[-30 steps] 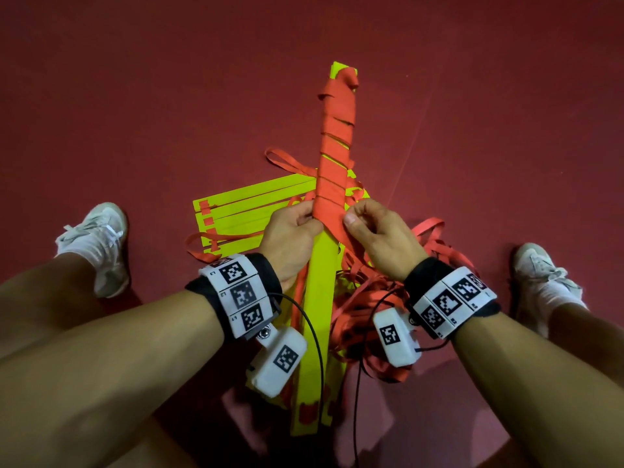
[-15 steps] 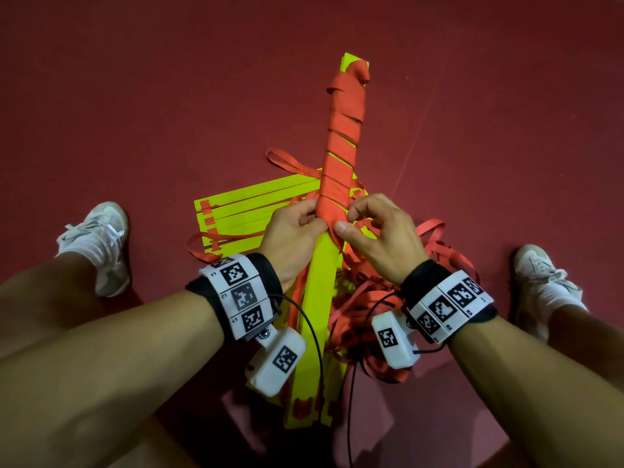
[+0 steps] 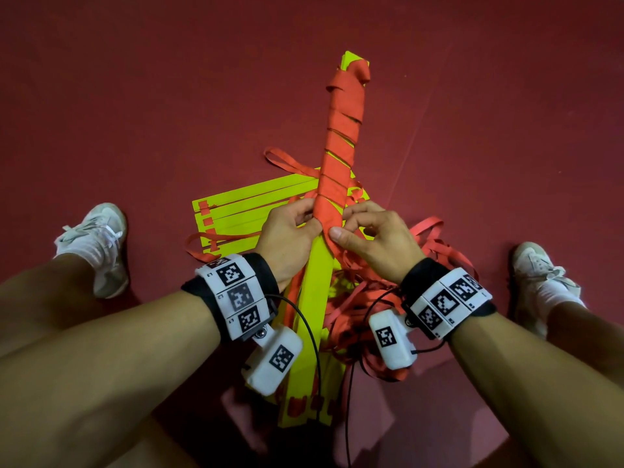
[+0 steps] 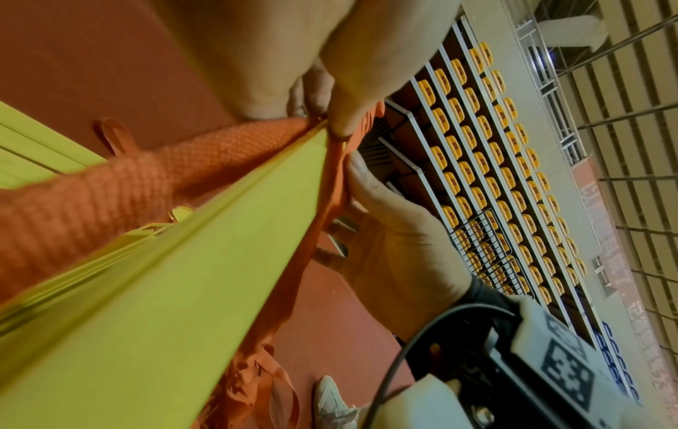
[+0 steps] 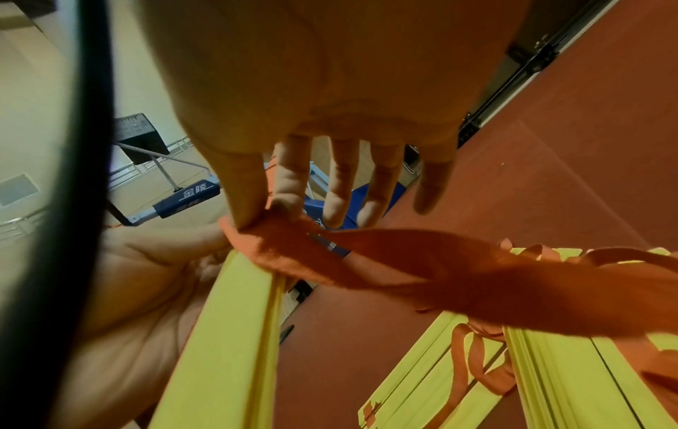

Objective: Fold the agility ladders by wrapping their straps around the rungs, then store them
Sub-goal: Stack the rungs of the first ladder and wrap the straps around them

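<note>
Red floor (image 3: 135, 113) is lying under everything. Both hands are meeting at the middle of the yellow rung bundle (image 3: 315, 292), which is pointing toward 12 o'clock. The left hand (image 3: 287, 238) is gripping the bundle from 9 o'clock. The right hand (image 3: 374, 241) is pinching the red strap (image 3: 341, 146) from 3 o'clock. More yellow rungs (image 3: 243, 211) are lying flat at 10 o'clock.

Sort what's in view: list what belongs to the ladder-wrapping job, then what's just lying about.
In the job:
- held rung bundle
- red strap wound round it
- left hand, right hand
- loose strap pile
- second ladder's rungs

Lying about:
- red floor
- stadium seats
</note>
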Demonstrator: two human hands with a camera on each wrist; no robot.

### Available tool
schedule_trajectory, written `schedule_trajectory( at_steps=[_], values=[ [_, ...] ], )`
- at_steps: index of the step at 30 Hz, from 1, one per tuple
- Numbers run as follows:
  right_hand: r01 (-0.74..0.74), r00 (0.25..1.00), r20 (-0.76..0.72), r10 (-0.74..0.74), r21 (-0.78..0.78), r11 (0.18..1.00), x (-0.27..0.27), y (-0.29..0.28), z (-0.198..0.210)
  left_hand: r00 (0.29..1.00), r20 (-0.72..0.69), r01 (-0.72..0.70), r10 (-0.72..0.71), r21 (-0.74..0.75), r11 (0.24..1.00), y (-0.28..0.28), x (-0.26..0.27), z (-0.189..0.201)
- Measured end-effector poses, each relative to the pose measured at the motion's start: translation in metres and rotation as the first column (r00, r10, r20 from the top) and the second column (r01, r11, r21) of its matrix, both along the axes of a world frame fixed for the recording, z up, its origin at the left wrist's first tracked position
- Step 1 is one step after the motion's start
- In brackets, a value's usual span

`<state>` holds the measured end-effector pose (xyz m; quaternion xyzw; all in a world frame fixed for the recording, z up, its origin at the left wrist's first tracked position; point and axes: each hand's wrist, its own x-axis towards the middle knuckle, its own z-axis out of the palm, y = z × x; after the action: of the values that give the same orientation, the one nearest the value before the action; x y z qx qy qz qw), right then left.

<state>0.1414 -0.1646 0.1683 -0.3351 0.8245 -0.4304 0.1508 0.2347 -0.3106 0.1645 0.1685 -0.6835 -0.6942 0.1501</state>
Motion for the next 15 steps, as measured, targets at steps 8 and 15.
schedule_trajectory(
  at_steps=[8, 15],
  values=[
    [0.079, 0.996, 0.055, -0.072, -0.142, 0.987, -0.003, 0.002, 0.009, 1.000, 0.018, 0.003, -0.003, 0.020, 1.000, 0.000, 0.001, 0.001],
    [0.010, 1.000, 0.029, -0.009, -0.029, 1.000, 0.000, -0.001, 0.006, 0.999, 0.049, -0.003, -0.003, 0.112, 0.994, 0.000, 0.002, 0.005]
  ],
)
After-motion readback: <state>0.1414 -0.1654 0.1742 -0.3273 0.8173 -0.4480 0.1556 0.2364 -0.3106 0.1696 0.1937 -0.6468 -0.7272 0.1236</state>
